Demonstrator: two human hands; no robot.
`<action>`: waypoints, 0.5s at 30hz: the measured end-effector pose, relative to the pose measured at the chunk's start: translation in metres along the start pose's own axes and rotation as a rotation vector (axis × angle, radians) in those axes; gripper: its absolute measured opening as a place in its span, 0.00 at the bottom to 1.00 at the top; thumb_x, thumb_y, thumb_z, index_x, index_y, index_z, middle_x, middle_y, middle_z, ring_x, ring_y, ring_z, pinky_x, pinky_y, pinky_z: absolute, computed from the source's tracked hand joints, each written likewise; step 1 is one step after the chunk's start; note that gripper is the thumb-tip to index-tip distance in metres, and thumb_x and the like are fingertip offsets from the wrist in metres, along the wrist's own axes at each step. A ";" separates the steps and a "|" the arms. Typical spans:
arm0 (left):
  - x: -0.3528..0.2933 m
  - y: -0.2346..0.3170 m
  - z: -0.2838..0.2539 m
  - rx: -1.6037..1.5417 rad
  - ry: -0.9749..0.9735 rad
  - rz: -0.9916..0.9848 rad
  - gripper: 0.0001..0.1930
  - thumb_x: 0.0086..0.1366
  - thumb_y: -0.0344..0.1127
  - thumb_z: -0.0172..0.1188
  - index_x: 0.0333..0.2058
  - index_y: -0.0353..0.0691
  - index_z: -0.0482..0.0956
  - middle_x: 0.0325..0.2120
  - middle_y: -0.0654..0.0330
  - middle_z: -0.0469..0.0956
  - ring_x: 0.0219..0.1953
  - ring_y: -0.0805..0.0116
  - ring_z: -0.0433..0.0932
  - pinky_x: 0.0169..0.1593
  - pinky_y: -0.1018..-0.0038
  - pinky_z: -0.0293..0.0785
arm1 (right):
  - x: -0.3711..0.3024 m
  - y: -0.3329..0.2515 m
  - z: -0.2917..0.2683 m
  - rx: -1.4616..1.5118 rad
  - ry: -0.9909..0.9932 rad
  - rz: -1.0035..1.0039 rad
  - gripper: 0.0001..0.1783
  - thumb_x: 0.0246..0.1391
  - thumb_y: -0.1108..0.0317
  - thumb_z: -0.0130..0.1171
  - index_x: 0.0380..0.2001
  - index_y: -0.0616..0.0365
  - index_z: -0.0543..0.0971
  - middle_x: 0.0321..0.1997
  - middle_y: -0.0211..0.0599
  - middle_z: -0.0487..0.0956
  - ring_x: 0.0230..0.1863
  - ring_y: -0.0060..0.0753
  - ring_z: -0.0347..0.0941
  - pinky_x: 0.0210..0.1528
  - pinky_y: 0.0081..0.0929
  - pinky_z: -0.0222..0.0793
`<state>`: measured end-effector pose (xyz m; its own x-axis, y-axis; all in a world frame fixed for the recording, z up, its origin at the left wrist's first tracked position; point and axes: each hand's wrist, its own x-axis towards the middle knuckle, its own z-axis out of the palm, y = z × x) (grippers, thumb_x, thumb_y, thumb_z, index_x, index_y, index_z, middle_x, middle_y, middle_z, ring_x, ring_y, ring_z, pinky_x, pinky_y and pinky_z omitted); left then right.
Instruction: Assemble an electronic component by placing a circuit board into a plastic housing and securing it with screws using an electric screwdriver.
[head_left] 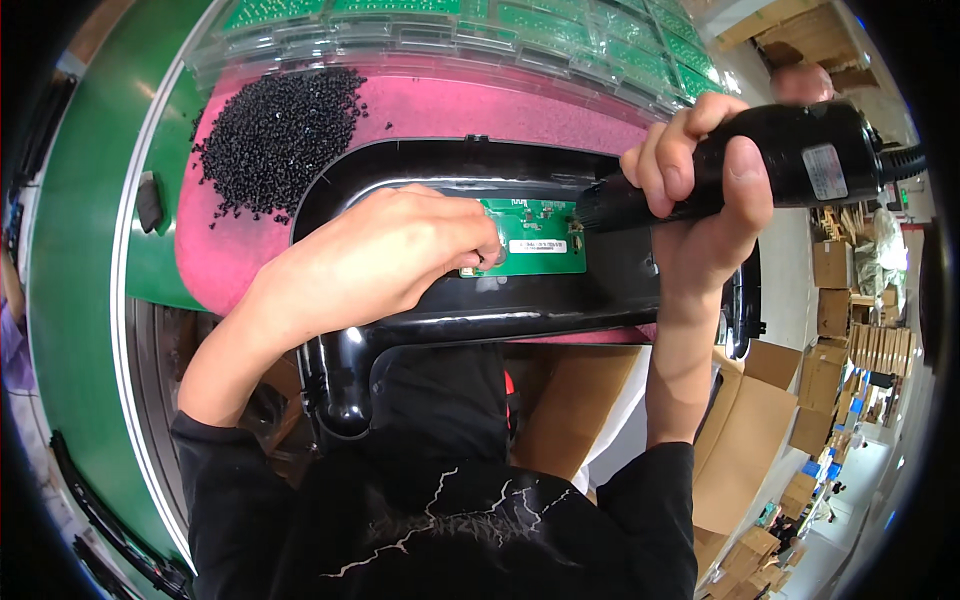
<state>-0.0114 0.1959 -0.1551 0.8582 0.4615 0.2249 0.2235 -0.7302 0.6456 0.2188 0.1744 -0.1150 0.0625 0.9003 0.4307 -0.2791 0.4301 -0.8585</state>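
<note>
A green circuit board (540, 262) with a white label lies inside a long, shiny black plastic housing (450, 328). My left hand (400, 240) reaches over the housing from the left. Its fingers are curled together on the board's left end and cover that end; what they pinch, if anything, is hidden. In my right hand (700, 180) is a black electric screwdriver (775, 150), gripped round its body and tilted sideways. The screwdriver's nose points left and meets the board's right edge, where its bit cannot be made out. A cable leaves the tool's back end.
Many small black screws (285, 135) are heaped on the pink mat (215, 260), left of the housing. Clear plastic trays (450, 45) with green boards stand behind. An open cardboard box (750, 430) is at the lower right. A small dark object (150, 203) lies on the green bench.
</note>
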 end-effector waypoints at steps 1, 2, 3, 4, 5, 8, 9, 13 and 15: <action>-0.001 -0.001 0.000 0.002 0.000 -0.002 0.03 0.58 0.26 0.59 0.31 0.36 0.74 0.33 0.58 0.80 0.39 0.56 0.79 0.45 0.65 0.74 | 0.000 0.000 0.004 0.002 -0.001 0.000 0.13 0.53 0.62 0.54 0.31 0.63 0.69 0.16 0.31 0.65 0.15 0.22 0.58 0.19 0.22 0.58; -0.001 -0.002 0.001 -0.016 0.000 -0.009 0.03 0.58 0.26 0.58 0.32 0.36 0.75 0.33 0.58 0.80 0.39 0.56 0.79 0.45 0.65 0.74 | -0.001 0.000 0.009 -0.096 0.056 0.019 0.15 0.54 0.58 0.53 0.33 0.60 0.69 0.17 0.29 0.65 0.16 0.21 0.57 0.23 0.23 0.57; -0.002 -0.003 0.001 -0.032 0.002 -0.015 0.03 0.59 0.26 0.58 0.32 0.36 0.75 0.33 0.58 0.80 0.39 0.55 0.80 0.45 0.65 0.74 | -0.002 -0.002 0.013 -0.194 0.111 0.036 0.17 0.55 0.53 0.52 0.34 0.57 0.68 0.18 0.27 0.64 0.18 0.20 0.57 0.28 0.24 0.56; -0.003 -0.003 0.001 -0.026 0.005 -0.018 0.03 0.59 0.26 0.58 0.32 0.36 0.75 0.33 0.58 0.80 0.39 0.55 0.80 0.45 0.65 0.74 | -0.004 -0.005 0.014 -0.163 0.081 0.049 0.17 0.55 0.53 0.52 0.35 0.57 0.69 0.18 0.27 0.65 0.18 0.20 0.57 0.28 0.24 0.56; -0.004 -0.004 0.003 -0.047 0.041 -0.005 0.04 0.58 0.27 0.59 0.32 0.36 0.76 0.33 0.57 0.80 0.39 0.55 0.80 0.44 0.65 0.74 | -0.008 -0.007 0.013 -0.131 0.050 0.062 0.17 0.55 0.53 0.52 0.35 0.57 0.69 0.18 0.27 0.65 0.18 0.21 0.57 0.28 0.25 0.56; -0.001 0.003 -0.001 -0.078 0.096 -0.024 0.05 0.57 0.27 0.61 0.32 0.35 0.76 0.31 0.56 0.80 0.39 0.55 0.80 0.42 0.65 0.75 | -0.020 -0.024 0.020 0.175 -0.075 -0.100 0.22 0.53 0.47 0.53 0.37 0.55 0.71 0.18 0.24 0.66 0.16 0.20 0.58 0.26 0.26 0.55; -0.003 0.005 -0.002 -0.089 0.111 -0.073 0.06 0.56 0.28 0.62 0.31 0.34 0.77 0.30 0.56 0.80 0.40 0.55 0.81 0.41 0.66 0.76 | -0.023 -0.029 0.026 0.208 -0.149 -0.132 0.22 0.53 0.46 0.53 0.37 0.54 0.70 0.19 0.23 0.66 0.16 0.19 0.59 0.28 0.25 0.57; -0.004 0.005 -0.004 -0.159 0.187 -0.074 0.06 0.54 0.26 0.65 0.29 0.33 0.77 0.27 0.55 0.81 0.45 0.56 0.81 0.40 0.67 0.78 | -0.027 -0.041 0.045 0.246 -0.234 -0.159 0.23 0.51 0.45 0.56 0.39 0.52 0.67 0.21 0.24 0.68 0.18 0.19 0.63 0.31 0.25 0.59; -0.004 0.005 -0.003 -0.185 0.223 -0.054 0.06 0.54 0.26 0.65 0.29 0.33 0.77 0.27 0.55 0.81 0.41 0.56 0.82 0.41 0.67 0.77 | -0.026 -0.041 0.047 0.212 -0.262 -0.151 0.24 0.51 0.45 0.56 0.39 0.52 0.67 0.21 0.23 0.68 0.18 0.19 0.63 0.31 0.25 0.59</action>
<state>-0.0150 0.1921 -0.1506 0.7201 0.6115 0.3278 0.1606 -0.6065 0.7787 0.1834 0.1305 -0.0780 -0.1216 0.7687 0.6280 -0.4792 0.5086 -0.7153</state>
